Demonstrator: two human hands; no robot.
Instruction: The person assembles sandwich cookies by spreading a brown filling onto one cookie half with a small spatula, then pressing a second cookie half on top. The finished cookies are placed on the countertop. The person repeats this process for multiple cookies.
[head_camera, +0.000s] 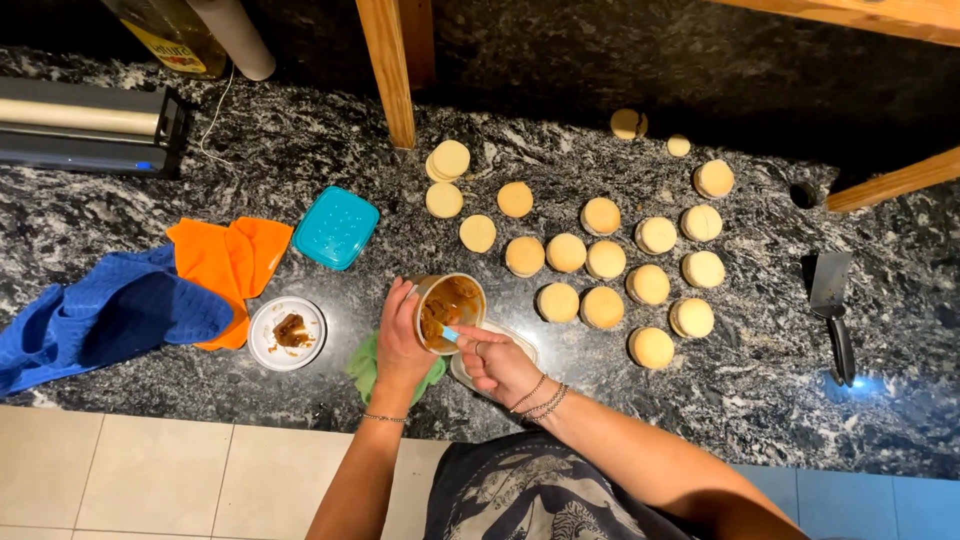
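The small round tub (449, 311) of brown caramel-like spread is held tilted just above the table's near edge, its mouth tipped toward the person so that the inside wall can be reached. The left hand (402, 343) is wrapped around its side, fingers closed on the wall, which keeps it steady while it is scraped. The right hand (497, 362) is closed on a thin tool with a light blue handle (450, 334); the tip is sunk in the spread, so what kind of tool it is cannot be told.

Right under the hands a pale plate (521, 340) is set, mostly hidden by the right hand, in a place where drips would be caught. A green cloth (364, 366) is tucked beneath the left wrist, close for wiping.

Out toward the middle of the table the round pale cookies (602, 306) are laid in loose rows, each apart from its neighbour, so that each can be picked up singly. A short stack of thinner discs (448, 160) is kept at the far end of the rows, by a wooden leg (391, 70).

To the left, a turquoise lid (335, 227) is parked upside down, off the tub. Beside it lie an orange cloth (232, 262) and a blue towel (100, 315), and a small white dish (287, 333) with brown remains is left by the near edge. Well apart, near the table's right edge, a metal spatula (832, 300) is laid flat.
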